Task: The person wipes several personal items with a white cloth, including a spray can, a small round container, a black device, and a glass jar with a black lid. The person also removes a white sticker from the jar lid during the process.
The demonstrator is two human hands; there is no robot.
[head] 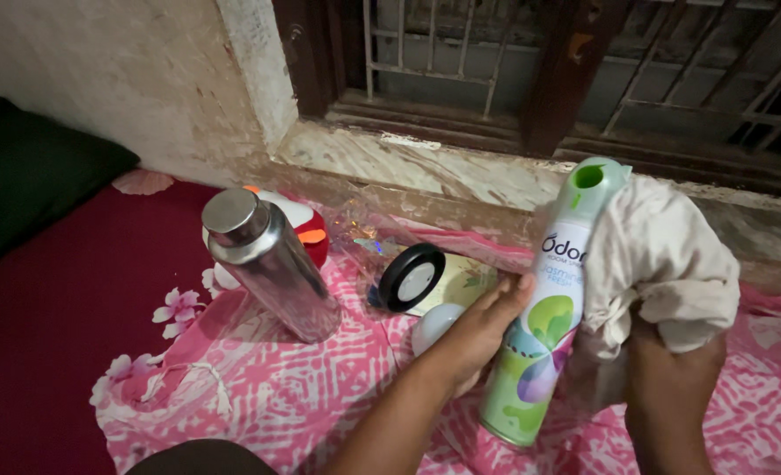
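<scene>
I see the pink patterned sheet spread over the bed. My right hand grips a pale cloth pressed against the spray can; my left hand clasps the can, tilted above the sheet. Wiping works best with the can held steady. A steel bottle stands nearby.

Right hand mostly under cloth; white round object partly hidden, perhaps bulb
</scene>
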